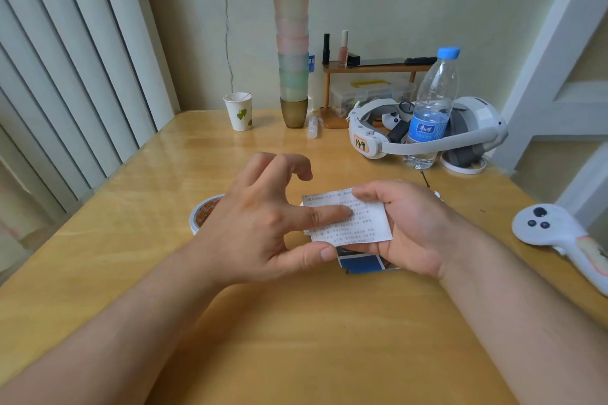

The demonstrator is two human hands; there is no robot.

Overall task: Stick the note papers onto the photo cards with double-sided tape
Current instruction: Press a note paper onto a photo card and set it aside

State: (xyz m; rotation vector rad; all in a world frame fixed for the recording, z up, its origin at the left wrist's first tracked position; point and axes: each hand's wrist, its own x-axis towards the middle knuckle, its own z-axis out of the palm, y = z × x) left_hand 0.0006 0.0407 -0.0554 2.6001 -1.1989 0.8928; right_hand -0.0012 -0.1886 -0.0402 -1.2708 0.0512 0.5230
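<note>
While right hand grips printed white note paper over blue photo card, left hand forefinger presses it, fingers spread

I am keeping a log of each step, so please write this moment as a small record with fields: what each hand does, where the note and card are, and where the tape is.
left hand: index finger presses flat on the note, thumb at its lower edge
right hand: holds the note and card from the right side
note: printed paper, lying on top of the card
card: blue, mostly covered, only its lower part shows
tape: roll on the table, partly hidden behind the left hand
</note>
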